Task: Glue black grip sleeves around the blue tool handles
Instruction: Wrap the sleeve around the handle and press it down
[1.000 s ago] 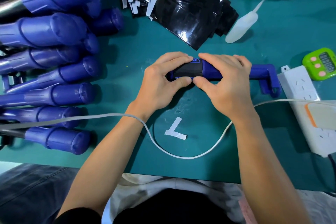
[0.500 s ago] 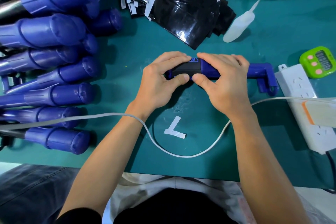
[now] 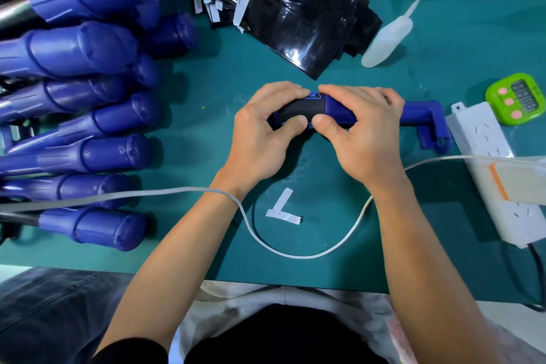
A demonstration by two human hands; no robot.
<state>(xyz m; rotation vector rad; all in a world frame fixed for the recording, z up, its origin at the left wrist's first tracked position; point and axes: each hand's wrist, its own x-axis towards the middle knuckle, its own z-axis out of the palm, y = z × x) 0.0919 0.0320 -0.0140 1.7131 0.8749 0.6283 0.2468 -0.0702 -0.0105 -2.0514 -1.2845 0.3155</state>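
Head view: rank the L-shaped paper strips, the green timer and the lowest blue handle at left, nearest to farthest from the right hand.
1. L-shaped paper strips: just below-left of the right hand, between the forearms.
2. Green timer: at the right edge.
3. Lowest blue handle: far left.

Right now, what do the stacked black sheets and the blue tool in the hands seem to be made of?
The black sheets: thin glossy film, probably plastic or vinyl; bright reflections and creases show on them. The blue tool: likely moulded hard plastic, uniform colour with a soft sheen. Its black sleeve looks matte, perhaps rubbery; I cannot be sure.
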